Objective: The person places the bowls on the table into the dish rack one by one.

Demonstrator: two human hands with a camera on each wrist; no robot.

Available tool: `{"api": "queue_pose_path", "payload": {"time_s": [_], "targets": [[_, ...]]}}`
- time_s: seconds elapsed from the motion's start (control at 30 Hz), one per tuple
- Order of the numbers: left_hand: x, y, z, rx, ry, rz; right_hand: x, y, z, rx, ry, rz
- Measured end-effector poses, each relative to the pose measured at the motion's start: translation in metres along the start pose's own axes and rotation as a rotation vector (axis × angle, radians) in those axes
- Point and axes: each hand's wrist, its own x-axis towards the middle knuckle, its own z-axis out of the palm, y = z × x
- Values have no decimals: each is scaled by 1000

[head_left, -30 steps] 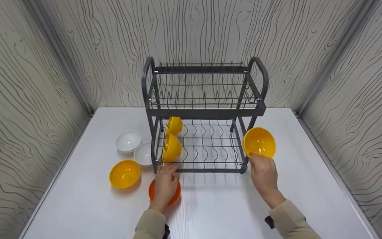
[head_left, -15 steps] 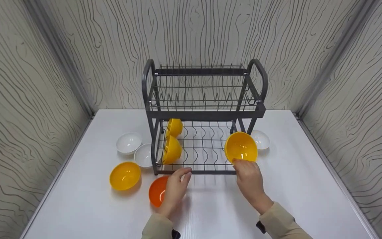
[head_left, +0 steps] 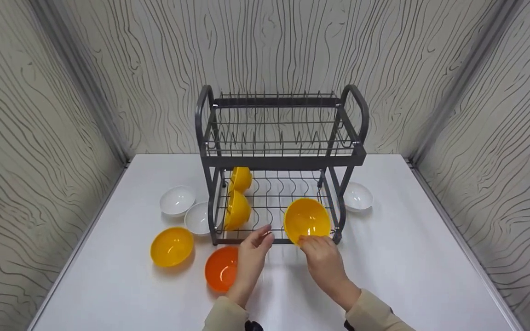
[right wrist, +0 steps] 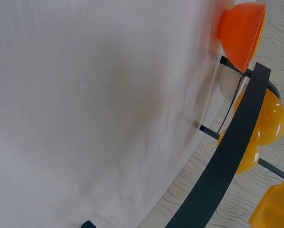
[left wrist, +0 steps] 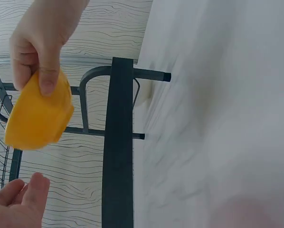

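My right hand (head_left: 325,264) pinches the near rim of a yellow bowl (head_left: 305,218), held in front of the lower tier of a dark dish rack (head_left: 283,161). The bowl's inside faces me in the head view; the left wrist view shows the thumb of that hand over the yellow bowl (left wrist: 40,116). My left hand (head_left: 251,259) holds nothing, its fingers loosely bent near the rack's front bar, beside an orange bowl (head_left: 221,271) that it partly covers. Two yellow bowls (head_left: 238,210) stand on edge at the left of the lower tier.
Left of the rack, a yellow bowl (head_left: 172,247) and two white bowls (head_left: 177,201) sit on the white table (head_left: 108,285). Another white bowl (head_left: 358,197) lies at the rack's right. Patterned walls (head_left: 265,46) enclose the table on three sides.
The right hand has carried the yellow bowl leftward from beside the rack to before its lower tier, uncovering the right white bowl. The left hand has shifted right, away from the standing bowls.
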Motion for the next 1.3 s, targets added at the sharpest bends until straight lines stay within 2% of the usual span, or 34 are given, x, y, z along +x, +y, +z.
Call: {"api": "queue_pose_path", "payload": {"time_s": [0.1, 0.23, 0.47, 0.73, 0.9, 1.1, 1.3], "targets": [[-3, 1, 2, -34, -11, -8, -1, -7, 2, 16, -23, -33], [-6, -1, 4, -28, -4, -33, -1, -13, 3, 5, -43, -75], [-7, -7, 6, -47, 45, -62, -1, -17, 5, -5, -22, -124], [-9, -9, 4, -89, 92, -116, -2, -16, 5, -37, -71, -192], [-8, -11, 4, -153, 131, -149, -1, -16, 4, -51, -25, -242], [-8, -14, 1, -205, 170, -211, 4, -19, 1, -4, 30, -257], [-7, -18, -2, -251, 205, -240, 8, -12, -3, 150, 91, -237]]}}
